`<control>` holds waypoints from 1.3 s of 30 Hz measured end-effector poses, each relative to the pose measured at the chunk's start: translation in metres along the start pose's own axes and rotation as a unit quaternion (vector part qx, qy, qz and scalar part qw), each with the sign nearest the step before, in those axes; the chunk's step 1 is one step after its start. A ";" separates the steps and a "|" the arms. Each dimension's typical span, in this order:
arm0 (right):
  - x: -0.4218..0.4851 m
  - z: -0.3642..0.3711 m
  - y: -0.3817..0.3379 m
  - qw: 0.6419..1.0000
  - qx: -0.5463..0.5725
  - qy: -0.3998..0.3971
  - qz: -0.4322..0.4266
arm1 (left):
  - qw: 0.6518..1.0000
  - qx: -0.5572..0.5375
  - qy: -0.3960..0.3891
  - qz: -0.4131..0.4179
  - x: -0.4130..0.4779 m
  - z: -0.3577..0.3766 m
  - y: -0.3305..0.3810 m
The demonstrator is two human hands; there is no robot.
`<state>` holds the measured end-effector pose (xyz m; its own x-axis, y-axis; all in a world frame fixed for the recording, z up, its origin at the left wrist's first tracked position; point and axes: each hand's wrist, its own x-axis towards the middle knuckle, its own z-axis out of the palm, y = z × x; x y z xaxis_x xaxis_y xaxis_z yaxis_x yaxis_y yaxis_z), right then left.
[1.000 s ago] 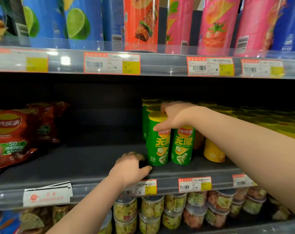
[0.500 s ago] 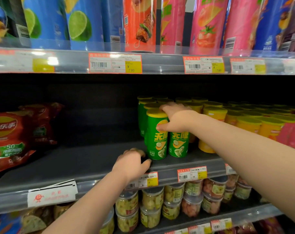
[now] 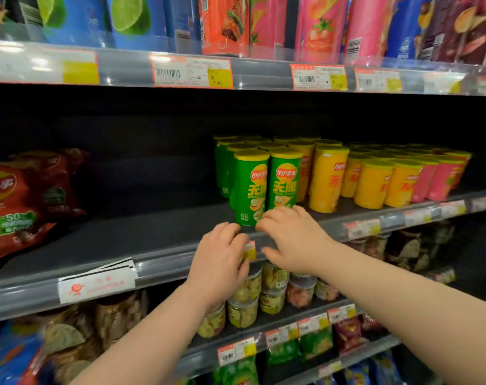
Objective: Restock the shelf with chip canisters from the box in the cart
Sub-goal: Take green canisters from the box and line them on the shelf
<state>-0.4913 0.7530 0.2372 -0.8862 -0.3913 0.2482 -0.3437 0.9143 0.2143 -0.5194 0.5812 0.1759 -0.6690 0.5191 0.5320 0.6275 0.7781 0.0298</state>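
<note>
Grey metal shelf point(image 3: 119, 240), supermarket aisle; 2 green canisters point(image 3: 250, 187) upright at front; left hand point(image 3: 221, 258), right hand point(image 3: 292, 240) empty, relaxed.

On the shelf point(image 3: 125, 240), canisters point(image 3: 250, 187) stand in rows from the middle to the right, with two side by side at the front edge. Bags point(image 3: 22, 201) lie at the left end, well apart from them. The left hand point(image 3: 219, 259) and right hand point(image 3: 294, 240) sit side by side just before the front pair's bases. Tubs point(image 3: 272, 290) are stacked on the shelf below, and tall canisters point(image 3: 225, 23) stand on the one above.
</note>
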 end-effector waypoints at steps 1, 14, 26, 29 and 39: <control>-0.006 0.006 -0.006 1.000 0.002 -0.025 0.004 | 1.000 0.000 -0.005 0.017 -0.008 0.002 0.002; -0.084 0.062 -0.076 0.979 0.069 -0.192 -0.007 | 0.959 0.046 -0.259 -0.103 -0.129 0.012 0.042; -0.208 0.077 -0.128 0.951 0.137 -0.275 -0.028 | 0.920 0.016 -0.354 -0.169 -0.248 -0.006 0.135; -0.226 0.083 -0.154 0.946 0.147 -0.282 -0.062 | 0.905 0.018 -0.372 -0.205 -0.290 -0.017 0.142; -0.239 0.081 -0.226 0.932 0.168 -0.285 -0.146 | 0.860 0.044 -0.404 -0.309 -0.376 -0.047 0.130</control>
<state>-0.2266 0.6485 0.0529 -0.7275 -0.5975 -0.3373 -0.5896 0.7958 -0.1380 -0.1679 0.4704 0.0197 -0.9443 0.0455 -0.3260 0.0439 0.9990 0.0122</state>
